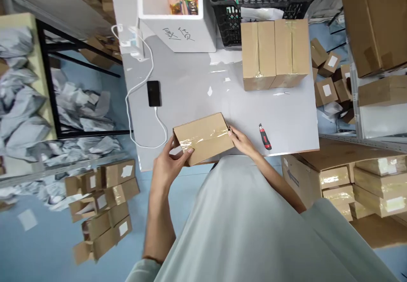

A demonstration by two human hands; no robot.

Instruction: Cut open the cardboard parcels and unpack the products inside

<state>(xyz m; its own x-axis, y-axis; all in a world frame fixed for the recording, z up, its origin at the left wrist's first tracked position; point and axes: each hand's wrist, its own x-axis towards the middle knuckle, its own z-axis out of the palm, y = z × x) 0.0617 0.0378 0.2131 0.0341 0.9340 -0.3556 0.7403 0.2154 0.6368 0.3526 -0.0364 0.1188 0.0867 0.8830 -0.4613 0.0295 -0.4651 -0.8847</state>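
Note:
A small brown cardboard box, with clear tape along its upper face, is held tilted over the front edge of the table. My left hand grips its left end, thumb on the top face and fingers partly hidden behind. At the right end, my right hand pinches the box by its edge. A red and black utility knife lies on the table just right of my right hand. Behind the left end, a black phone is plugged into a white cable.
Two taped cartons stand at the table's back right, against a black plastic crate. A white foam box holds small colourful packages. A power strip sits back left. Cardboard boxes lie on the floor at left; a large open carton stands right.

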